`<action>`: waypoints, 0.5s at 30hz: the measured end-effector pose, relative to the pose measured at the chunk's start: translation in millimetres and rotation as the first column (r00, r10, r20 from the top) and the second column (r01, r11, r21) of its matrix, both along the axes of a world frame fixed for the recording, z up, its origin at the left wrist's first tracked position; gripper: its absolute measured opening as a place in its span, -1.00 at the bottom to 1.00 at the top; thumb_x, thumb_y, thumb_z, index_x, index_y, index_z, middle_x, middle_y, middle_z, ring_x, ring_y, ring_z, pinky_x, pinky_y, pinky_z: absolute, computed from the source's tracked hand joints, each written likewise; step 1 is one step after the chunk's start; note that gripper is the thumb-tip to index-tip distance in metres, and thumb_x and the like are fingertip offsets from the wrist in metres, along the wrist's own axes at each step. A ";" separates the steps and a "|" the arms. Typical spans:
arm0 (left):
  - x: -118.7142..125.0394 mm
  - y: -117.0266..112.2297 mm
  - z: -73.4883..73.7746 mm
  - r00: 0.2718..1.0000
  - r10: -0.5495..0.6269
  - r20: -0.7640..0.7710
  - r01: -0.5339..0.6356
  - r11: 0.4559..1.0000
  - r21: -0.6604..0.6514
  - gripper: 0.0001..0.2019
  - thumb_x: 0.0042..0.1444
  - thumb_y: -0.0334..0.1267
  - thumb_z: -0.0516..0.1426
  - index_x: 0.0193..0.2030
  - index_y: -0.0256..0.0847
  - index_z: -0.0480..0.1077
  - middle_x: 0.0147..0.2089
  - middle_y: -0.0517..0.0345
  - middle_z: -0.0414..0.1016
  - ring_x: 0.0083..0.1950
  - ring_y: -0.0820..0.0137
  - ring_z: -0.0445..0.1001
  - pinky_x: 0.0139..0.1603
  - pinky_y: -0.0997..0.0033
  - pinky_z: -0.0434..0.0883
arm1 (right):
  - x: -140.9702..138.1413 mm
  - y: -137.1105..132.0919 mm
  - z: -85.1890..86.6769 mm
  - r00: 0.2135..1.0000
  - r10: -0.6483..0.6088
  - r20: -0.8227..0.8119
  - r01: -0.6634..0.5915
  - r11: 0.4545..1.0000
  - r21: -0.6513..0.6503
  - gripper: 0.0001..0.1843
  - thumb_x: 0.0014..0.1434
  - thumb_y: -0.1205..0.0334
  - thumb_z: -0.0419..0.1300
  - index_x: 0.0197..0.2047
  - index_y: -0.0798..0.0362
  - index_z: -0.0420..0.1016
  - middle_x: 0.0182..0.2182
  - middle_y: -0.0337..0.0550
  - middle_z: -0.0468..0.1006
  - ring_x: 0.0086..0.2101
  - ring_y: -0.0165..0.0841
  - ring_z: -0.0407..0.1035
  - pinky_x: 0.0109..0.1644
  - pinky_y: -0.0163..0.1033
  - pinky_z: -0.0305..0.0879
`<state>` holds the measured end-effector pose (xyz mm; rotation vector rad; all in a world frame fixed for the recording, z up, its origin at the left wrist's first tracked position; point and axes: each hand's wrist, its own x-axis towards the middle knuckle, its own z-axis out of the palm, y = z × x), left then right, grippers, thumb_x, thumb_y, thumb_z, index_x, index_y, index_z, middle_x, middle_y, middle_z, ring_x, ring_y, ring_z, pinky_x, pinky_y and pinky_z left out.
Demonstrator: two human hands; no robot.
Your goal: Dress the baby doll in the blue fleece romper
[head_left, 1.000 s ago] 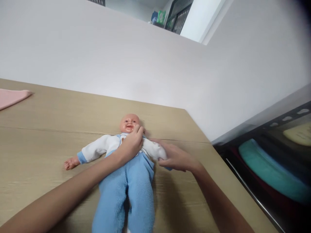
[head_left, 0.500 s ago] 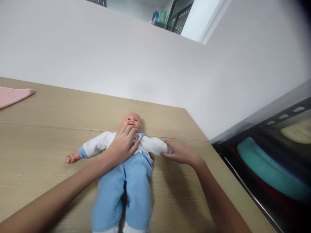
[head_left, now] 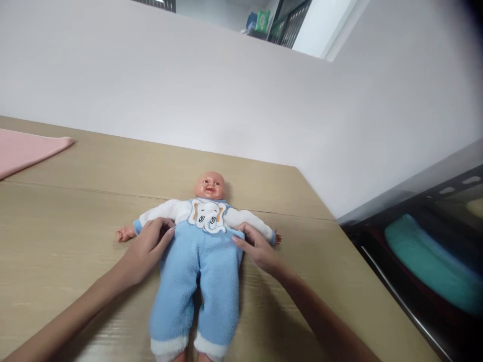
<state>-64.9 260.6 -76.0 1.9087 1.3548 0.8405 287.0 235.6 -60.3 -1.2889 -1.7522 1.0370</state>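
Observation:
A baby doll [head_left: 204,251] lies on its back on the light wooden table [head_left: 75,211], head toward the wall. It wears blue fleece overalls with a white elephant patch and white sleeves. My left hand [head_left: 148,247] rests against the doll's side under its arm, fingers together and laid flat on the overalls. My right hand [head_left: 256,247] touches the other side at the waist, fingers extended along the fabric. Neither hand grips anything.
A pink cloth [head_left: 26,151] lies at the table's far left. A white wall rises behind the table. To the right, past the table edge, a dark rack [head_left: 433,241] holds a teal folded item [head_left: 430,261].
My left hand left the doll's chest and moved to its side, uncovering the elephant patch. My right hand let go of the doll's sleeve and came to the waist.

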 end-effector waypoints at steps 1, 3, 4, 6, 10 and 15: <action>-0.3 2.1 -0.5 1.000 0.001 0.009 0.000 1.000 -0.022 -0.53 0.60 0.23 -0.02 0.06 -0.10 0.49 0.12 -0.03 0.66 0.21 -0.02 0.57 0.29 -0.08 0.47 | 2.3 6.0 -8.2 0.998 -0.004 -0.063 0.001 0.999 -0.046 -0.64 0.52 -0.20 0.25 -0.05 -0.07 0.47 -0.14 -0.06 0.60 -0.10 -0.06 0.51 0.06 0.02 0.51; 0.1 6.8 -2.9 1.000 -0.010 0.022 0.011 0.998 -0.056 -0.52 0.58 0.25 -0.04 0.05 -0.10 0.46 0.14 -0.07 0.66 0.22 -0.04 0.57 0.32 -0.10 0.47 | 3.3 14.4 -24.2 0.993 -0.022 -0.118 0.014 0.997 -0.069 -0.56 0.51 -0.30 0.20 0.00 -0.08 0.45 -0.10 -0.02 0.63 -0.08 -0.04 0.55 0.04 0.02 0.56; 0.6 8.9 -5.0 1.000 -0.018 0.024 0.020 0.998 -0.062 -0.53 0.57 0.25 -0.05 0.04 -0.09 0.44 0.13 -0.08 0.66 0.20 -0.03 0.57 0.31 -0.10 0.47 | 2.1 16.5 -31.4 0.991 -0.034 -0.132 0.024 0.997 -0.073 -0.52 0.49 -0.35 0.20 0.01 -0.08 0.43 -0.09 -0.02 0.63 -0.08 -0.04 0.56 0.03 0.01 0.57; 1.6 12.0 -10.6 0.999 -0.030 0.027 0.031 0.998 -0.047 -0.55 0.55 0.23 -0.05 0.01 -0.09 0.41 0.08 -0.08 0.65 0.12 -0.01 0.58 0.24 -0.09 0.49 | -2.2 16.8 -42.4 0.989 -0.071 -0.128 0.064 0.996 -0.058 -0.49 0.45 -0.38 0.24 0.00 -0.09 0.39 -0.11 -0.05 0.61 -0.09 -0.05 0.55 0.06 0.02 0.58; 3.2 16.9 -21.6 0.999 -0.018 0.035 0.018 1.000 0.011 -0.62 0.54 0.18 -0.01 -0.06 -0.07 0.36 -0.07 0.01 0.61 -0.06 0.07 0.58 0.08 -0.01 0.50 | -12.5 5.8 -45.7 0.948 -0.292 0.125 0.254 0.934 0.252 -0.69 0.56 -0.12 0.16 0.04 -0.06 0.43 -0.04 0.03 0.60 0.05 0.01 0.50 0.32 0.22 0.47; -1.1 5.3 -15.2 0.998 0.065 0.003 -0.065 0.988 0.139 -0.65 0.58 0.08 0.00 0.14 -0.13 0.39 0.13 -0.14 0.64 0.15 -0.03 0.63 0.26 -0.17 0.54 | -32.6 -53.0 -10.5 0.841 -0.426 0.333 0.196 0.815 0.546 -0.59 0.63 0.17 0.08 0.44 -0.01 0.37 0.33 0.22 0.55 0.34 0.11 0.42 0.49 0.43 0.38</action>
